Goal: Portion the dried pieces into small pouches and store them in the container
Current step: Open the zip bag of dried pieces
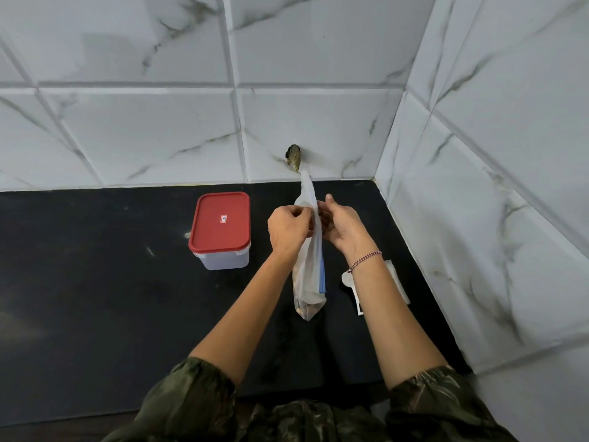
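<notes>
Dried brown pieces (307, 309) sit low in the clear plastic zip bag (310, 275), held above the black counter (95, 250). My left hand (287, 229) and right hand (342, 224) each pinch its upper edge, so this looks like the opening step. Next I must part the seal; the red-lidded clear tub (220, 231) waits left, lid on.

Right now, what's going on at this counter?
A person is holding a clear zip bag up over the black counter, with the left hand and right hand both pinching its upper part. Dried pieces sit at the bottom of the bag. The container stands to the left with its red lid on. Flat white items lie by the right wrist.
</notes>
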`<state>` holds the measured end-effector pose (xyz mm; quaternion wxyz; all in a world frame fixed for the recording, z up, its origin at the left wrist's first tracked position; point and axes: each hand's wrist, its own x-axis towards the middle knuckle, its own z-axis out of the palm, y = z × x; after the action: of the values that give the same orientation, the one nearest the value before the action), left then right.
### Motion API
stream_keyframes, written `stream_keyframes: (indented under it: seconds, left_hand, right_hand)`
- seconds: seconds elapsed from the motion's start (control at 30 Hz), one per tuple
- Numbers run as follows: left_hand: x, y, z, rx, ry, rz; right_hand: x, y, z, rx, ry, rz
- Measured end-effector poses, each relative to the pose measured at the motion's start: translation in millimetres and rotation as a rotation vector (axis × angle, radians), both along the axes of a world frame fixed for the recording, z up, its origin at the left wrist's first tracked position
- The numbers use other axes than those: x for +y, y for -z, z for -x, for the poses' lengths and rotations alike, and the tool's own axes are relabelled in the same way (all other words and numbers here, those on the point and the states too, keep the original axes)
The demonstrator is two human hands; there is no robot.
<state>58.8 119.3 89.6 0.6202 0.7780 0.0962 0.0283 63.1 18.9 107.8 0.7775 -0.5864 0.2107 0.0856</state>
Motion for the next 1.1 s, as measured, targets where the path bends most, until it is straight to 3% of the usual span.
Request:
stream_keyframes:
  seconds: [0.33, 0.5, 0.63, 0.73, 0.83, 1.0, 1.1]
  left_hand:
    - [5.9, -16.9, -5.3, -0.013, -0.057, 0.148]
    - [3.1, -26.3, -4.7, -0.003, -0.058, 0.245]
    - [6.0, -26.7, -9.7, 0.078, -0.044, 0.294]
    - [11.1, -27.0, -11.6, 0.116, -0.074, 0.411]
    - [14.2, -25.0, -16.3, 0.12, -0.083, 0.391]
    - [19.4, -19.8, -26.9, 0.129, -0.079, 0.364]
    - [28.9, -13.8, -38.1, 0.092, -0.117, 0.215]
  right_hand:
    - [-2.6, -10.9, -0.4, -0.089, -0.108, 0.052]
    - [1.9, -12.3, -7.8, -0.132, -0.08, 0.185]
    - [3.5, -14.4, -9.4, -0.155, -0.113, 0.218]
    - [-2.1, -16.1, -9.1, -0.161, -0.203, 0.14]
    - [-7.6, -17.8, -12.3, -0.193, -0.295, 0.197]
    - [-6.4, -8.8, -27.8, -0.147, -0.125, 0.342]
    - [-16.9, -1.3, -33.7, -0.151, 0.005, 0.467]
